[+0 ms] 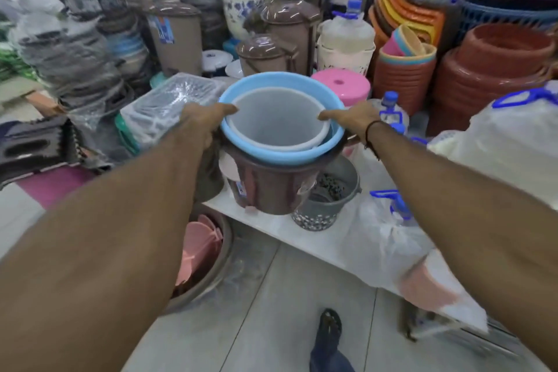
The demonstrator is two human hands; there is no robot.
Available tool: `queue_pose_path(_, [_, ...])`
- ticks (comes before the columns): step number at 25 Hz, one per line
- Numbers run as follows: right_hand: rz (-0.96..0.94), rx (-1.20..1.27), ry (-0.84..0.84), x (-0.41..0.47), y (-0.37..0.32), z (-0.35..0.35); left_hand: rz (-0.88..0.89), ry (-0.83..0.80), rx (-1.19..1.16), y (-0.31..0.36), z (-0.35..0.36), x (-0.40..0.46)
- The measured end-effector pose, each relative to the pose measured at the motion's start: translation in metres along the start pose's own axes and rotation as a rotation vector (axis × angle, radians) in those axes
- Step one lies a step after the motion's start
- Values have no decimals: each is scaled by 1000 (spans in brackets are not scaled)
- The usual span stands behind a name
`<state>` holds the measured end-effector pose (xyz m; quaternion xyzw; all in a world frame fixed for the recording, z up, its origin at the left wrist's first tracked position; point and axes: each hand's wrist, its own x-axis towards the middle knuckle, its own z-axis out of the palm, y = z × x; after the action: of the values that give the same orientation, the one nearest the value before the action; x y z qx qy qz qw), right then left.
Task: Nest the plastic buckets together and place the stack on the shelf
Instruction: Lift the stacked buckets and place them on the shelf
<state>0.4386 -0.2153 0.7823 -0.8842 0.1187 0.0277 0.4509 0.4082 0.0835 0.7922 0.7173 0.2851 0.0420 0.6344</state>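
A nested stack of buckets is held in front of me: a white bucket (280, 118) sits inside a light blue one (271, 154), which sits inside a dark brown bucket (271, 187). My left hand (202, 122) grips the stack's left rim, thumb over the edge. On the opposite rim my right hand (353, 121) holds on, thumb pointing inward. The stack hangs just above the near edge of a low white shelf (271, 226).
A grey perforated bucket (326, 202) stands on the shelf right beside the stack. Wrapped water jugs (398, 220) crowd the shelf's right side. A pink stool (341, 84), lidded brown bins (265, 51) and stacked tubs (495, 75) fill the back. A basin (205, 254) sits on the floor.
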Motion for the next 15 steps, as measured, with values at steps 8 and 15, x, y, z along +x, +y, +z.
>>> queue_pose_path(8, [116,-5,132,134,55,-39,-79,-160,105,0,151,99])
queue_pose_path(15, [393,-141,-133,184,180,30,-316,-79,290,-128,218,139])
